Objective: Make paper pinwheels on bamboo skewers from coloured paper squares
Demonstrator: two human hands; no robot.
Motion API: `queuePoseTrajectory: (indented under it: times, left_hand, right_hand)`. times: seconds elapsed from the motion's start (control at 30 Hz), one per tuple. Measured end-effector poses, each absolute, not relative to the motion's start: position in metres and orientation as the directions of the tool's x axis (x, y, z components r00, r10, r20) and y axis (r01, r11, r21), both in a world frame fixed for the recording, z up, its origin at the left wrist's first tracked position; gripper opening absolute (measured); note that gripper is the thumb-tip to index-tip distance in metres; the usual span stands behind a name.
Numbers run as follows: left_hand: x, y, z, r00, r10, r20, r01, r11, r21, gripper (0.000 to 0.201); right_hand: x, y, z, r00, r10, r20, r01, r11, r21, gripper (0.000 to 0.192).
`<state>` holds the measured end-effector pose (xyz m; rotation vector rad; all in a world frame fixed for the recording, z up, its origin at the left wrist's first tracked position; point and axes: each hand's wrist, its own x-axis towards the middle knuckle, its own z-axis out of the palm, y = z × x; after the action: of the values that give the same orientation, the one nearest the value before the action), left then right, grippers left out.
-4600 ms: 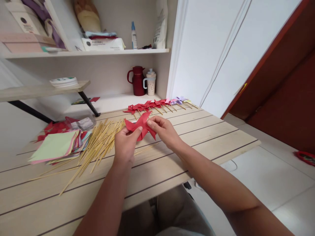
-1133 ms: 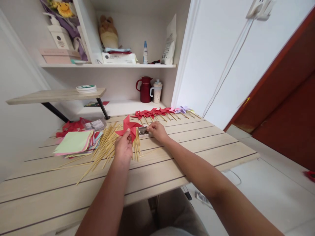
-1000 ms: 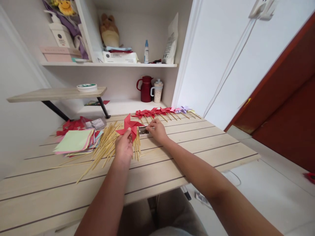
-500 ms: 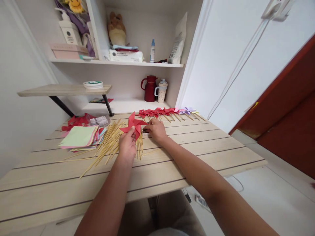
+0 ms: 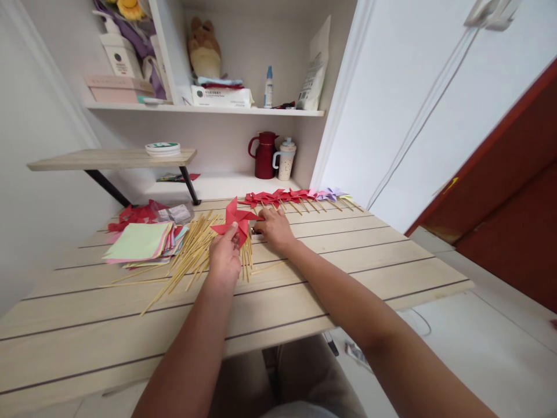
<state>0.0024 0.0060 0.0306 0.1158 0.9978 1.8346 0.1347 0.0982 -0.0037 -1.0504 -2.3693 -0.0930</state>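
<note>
Evidently your left hand (image 5: 225, 252) pinches the red paper pinwheel (image 5: 237, 216) near its centre, over the sticks (image 5: 191, 244); your right hand (image 5: 275, 228) curls beside it, any grasp hidden. The paper looks light and easily creased, so grip that middle gently

- Bare boards on the right of the table (image 5: 383, 255) leave a passage between the right forearm (image 5: 348, 302) and the far row of pinwheels (image 5: 282, 198).
- Left, loose sticks (image 5: 183, 252) and stacked paper squares (image 5: 137, 241) obstruct low movement.
- The red pinwheel (image 5: 242, 219) in the left hand (image 5: 225, 255) crowds the right hand (image 5: 276, 231).
- Far left, a raised shelf (image 5: 108, 158) on black legs (image 5: 190, 184) limits height.
</note>
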Motion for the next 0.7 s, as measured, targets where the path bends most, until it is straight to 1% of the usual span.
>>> queuePoseTrajectory:
  times: [0.3,0.47,0.6,0.7]
  left_hand:
    - [0.002,0.005,0.031,-0.477,0.805,-0.352,-0.732,-0.142,0.667,0.025]
    - [0.002,0.006,0.032,-0.454,0.817,-0.355,-0.741,-0.125,0.66,0.023]
    - [0.004,0.004,0.032,-0.433,0.83,-0.352,-0.748,-0.112,0.655,0.022]
    - [0.004,0.003,0.034,-0.422,0.835,-0.353,-0.752,-0.105,0.65,0.021]
  right_hand:
    - [0.141,0.109,-0.014,-0.359,0.765,0.535,0.69,0.604,-0.4,0.014]
    - [0.144,0.111,-0.016,-0.3,0.808,0.507,0.648,0.563,-0.513,0.013]
    - [0.146,0.109,-0.014,-0.282,0.844,0.456,0.643,0.519,-0.563,0.014]
    - [0.147,0.107,-0.012,-0.275,0.863,0.423,0.669,0.488,-0.56,0.017]
